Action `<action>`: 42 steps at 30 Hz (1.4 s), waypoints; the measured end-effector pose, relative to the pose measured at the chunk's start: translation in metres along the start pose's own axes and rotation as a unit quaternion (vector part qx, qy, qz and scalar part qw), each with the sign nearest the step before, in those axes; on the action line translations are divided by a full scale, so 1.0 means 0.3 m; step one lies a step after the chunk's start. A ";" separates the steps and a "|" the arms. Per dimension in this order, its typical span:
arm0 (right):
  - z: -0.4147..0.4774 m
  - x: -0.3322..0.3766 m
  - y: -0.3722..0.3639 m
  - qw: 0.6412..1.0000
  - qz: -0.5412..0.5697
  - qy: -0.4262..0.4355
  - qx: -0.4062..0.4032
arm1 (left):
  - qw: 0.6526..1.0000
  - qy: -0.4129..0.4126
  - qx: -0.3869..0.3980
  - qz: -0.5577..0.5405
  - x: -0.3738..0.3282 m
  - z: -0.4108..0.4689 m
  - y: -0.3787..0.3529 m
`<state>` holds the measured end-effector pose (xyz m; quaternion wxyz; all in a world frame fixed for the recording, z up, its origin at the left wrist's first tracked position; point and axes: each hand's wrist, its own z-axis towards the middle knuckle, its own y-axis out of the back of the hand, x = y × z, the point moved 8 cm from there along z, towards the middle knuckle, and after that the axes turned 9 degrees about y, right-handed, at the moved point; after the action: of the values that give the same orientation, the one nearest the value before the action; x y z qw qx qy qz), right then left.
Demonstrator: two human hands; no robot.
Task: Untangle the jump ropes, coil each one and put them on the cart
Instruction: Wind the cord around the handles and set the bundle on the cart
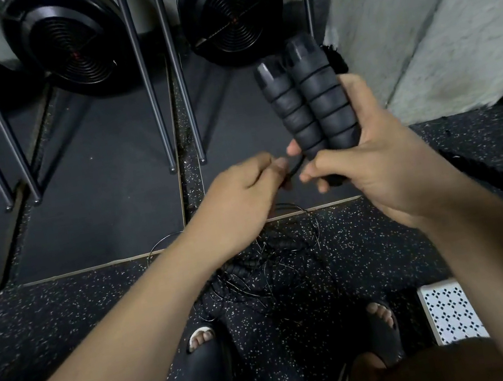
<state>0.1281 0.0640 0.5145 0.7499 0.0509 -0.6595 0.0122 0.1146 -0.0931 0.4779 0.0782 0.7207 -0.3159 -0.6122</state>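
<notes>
My right hand (pixel 381 158) grips two black ribbed jump-rope handles (pixel 305 101) side by side, their ends pointing up and away. My left hand (pixel 244 198) pinches the thin black cord (pixel 294 168) just below the handles. On the speckled floor under my hands lies a tangle of thin black ropes (pixel 267 254), with at least one more handle half hidden in it. No cart is clearly in view.
Two black fan wheels (pixel 74 37) of exercise machines stand ahead, with steel legs (pixel 178 79) reaching down to dark mats. A grey concrete pillar (pixel 434 20) rises at the right. A thick black battle rope (pixel 491 180) lies at the right. A white perforated panel (pixel 450 313) sits by my right foot.
</notes>
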 end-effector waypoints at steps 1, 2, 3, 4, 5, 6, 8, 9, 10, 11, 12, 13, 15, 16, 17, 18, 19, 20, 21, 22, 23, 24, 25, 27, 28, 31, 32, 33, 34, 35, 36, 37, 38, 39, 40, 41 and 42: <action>0.008 -0.015 0.029 0.999 -0.041 -0.005 -0.017 | 0.999 -0.023 -0.035 0.018 -0.013 -0.009 0.023; 0.012 -0.032 0.055 0.996 -0.078 -0.015 -0.029 | 0.997 -0.038 -0.062 0.018 -0.020 -0.017 0.041; 0.014 -0.051 0.075 0.993 -0.111 -0.029 -0.035 | 0.996 -0.047 -0.073 0.011 -0.026 -0.025 0.052; 0.013 -0.071 0.091 0.988 -0.141 -0.047 -0.032 | 0.996 -0.052 -0.078 0.004 -0.028 -0.030 0.059; 0.009 -0.092 0.099 0.983 -0.166 -0.070 -0.018 | 0.995 -0.054 -0.081 0.003 -0.030 -0.033 0.066; 0.002 -0.115 0.097 0.977 -0.189 -0.099 0.011 | 0.995 -0.057 -0.085 0.008 -0.034 -0.036 0.074; -0.027 -0.160 0.060 0.951 -0.242 -0.157 0.114 | 0.993 -0.065 -0.092 0.024 -0.038 -0.038 0.092; -0.050 -0.180 0.032 0.930 -0.266 -0.182 0.179 | 0.993 -0.067 -0.091 0.031 -0.039 -0.038 0.098; -0.074 -0.195 0.002 0.906 -0.284 -0.203 0.240 | 0.993 -0.070 -0.088 0.039 -0.037 -0.037 0.099; -0.100 -0.201 -0.029 0.883 -0.293 -0.216 0.296 | 0.993 -0.072 -0.084 0.047 -0.034 -0.036 0.099; -0.123 -0.199 -0.061 0.864 -0.290 -0.221 0.346 | 0.993 -0.075 -0.078 0.053 -0.030 -0.035 0.097; -0.144 -0.191 -0.093 0.851 -0.275 -0.221 0.389 | 0.993 -0.075 -0.068 0.055 -0.026 -0.036 0.095; -0.179 -0.161 -0.143 0.840 -0.212 -0.219 0.448 | 0.996 -0.069 -0.042 0.036 -0.016 -0.027 0.091; -0.190 -0.138 -0.157 0.843 -0.174 -0.218 0.460 | 0.998 -0.061 -0.027 0.015 -0.007 -0.017 0.089; -0.196 -0.109 -0.164 0.850 -0.135 -0.212 0.463 | 0.999 -0.050 -0.010 -0.019 -0.004 -0.012 0.089; -0.194 -0.077 -0.165 0.859 -0.099 -0.198 0.461 | 0.998 -0.043 0.006 -0.055 0.005 0.000 0.091; -0.187 -0.043 -0.162 0.871 -0.070 -0.178 0.453 | 0.995 -0.037 0.023 -0.088 0.002 -0.001 0.093; -0.175 -0.013 -0.157 0.885 -0.047 -0.154 0.438 | 0.993 -0.037 0.032 -0.107 0.007 0.003 0.098; -0.158 0.011 -0.150 0.900 -0.030 -0.131 0.415 | 0.992 -0.037 0.038 -0.115 0.011 0.004 0.100; -0.140 0.026 -0.141 0.916 -0.013 -0.110 0.386 | 0.993 -0.030 0.029 -0.112 0.020 0.007 0.104; -0.120 0.034 -0.131 0.931 0.005 -0.093 0.353 | 0.994 -0.018 0.009 -0.107 0.031 0.010 0.107; -0.100 0.036 -0.122 0.945 0.027 -0.080 0.317 | 0.994 -0.007 -0.012 -0.104 0.038 0.015 0.106; -0.080 0.032 -0.108 0.957 0.048 -0.071 0.278 | 0.994 0.005 -0.025 -0.102 0.042 0.019 0.101; -0.040 0.009 -0.065 0.978 0.069 -0.068 0.186 | 0.996 0.013 -0.018 -0.091 0.034 0.020 0.081; -0.024 -0.006 -0.038 0.986 0.066 -0.073 0.137 | 0.996 0.012 -0.011 -0.089 0.033 0.021 0.072; 0.001 -0.065 0.038 0.995 0.023 -0.093 0.025 | 1.000 -0.003 -0.015 -0.018 0.024 0.003 0.068; 0.004 -0.082 0.056 0.995 -0.009 -0.098 0.004 | 1.000 -0.011 -0.020 0.010 0.021 0.000 0.066; 0.005 -0.098 0.071 0.994 -0.047 -0.102 -0.007 | 0.999 -0.016 -0.023 0.033 0.017 -0.002 0.064; 0.004 -0.113 0.079 0.990 -0.087 -0.108 -0.008 | 0.998 -0.016 -0.031 0.046 0.013 -0.005 0.065; 0.001 -0.125 0.082 0.985 -0.126 -0.117 0.001 | 0.997 -0.017 -0.039 0.062 0.012 -0.007 0.069; -0.003 -0.137 0.078 0.979 -0.160 -0.129 0.022 | 0.996 -0.021 -0.051 0.069 0.006 -0.009 0.075; -0.010 -0.152 0.069 0.971 -0.187 -0.144 0.050 | 0.995 -0.027 -0.060 0.081 0.006 -0.009 0.083; -0.019 -0.168 0.054 0.961 -0.207 -0.162 0.082 | 0.993 -0.036 -0.070 0.090 0.003 -0.011 0.089; -0.031 -0.184 0.040 0.951 -0.224 -0.181 0.116 | 0.991 -0.039 -0.075 0.103 0.007 -0.009 0.092; -0.045 -0.199 0.023 0.938 -0.241 -0.197 0.152 | 0.990 -0.045 -0.080 0.109 0.005 -0.010 0.095; -0.061 -0.210 0.004 0.925 -0.253 -0.211 0.189 | 0.989 -0.045 -0.077 0.115 0.009 -0.009 0.093; -0.078 -0.216 -0.019 0.911 -0.261 -0.223 0.229 | 0.988 -0.055 -0.084 0.114 0.009 -0.002 0.091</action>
<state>0.1433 0.0638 0.4470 0.5273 0.3930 -0.7520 -0.0448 0.1055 -0.1164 0.4894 0.1903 0.6362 -0.3469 -0.6624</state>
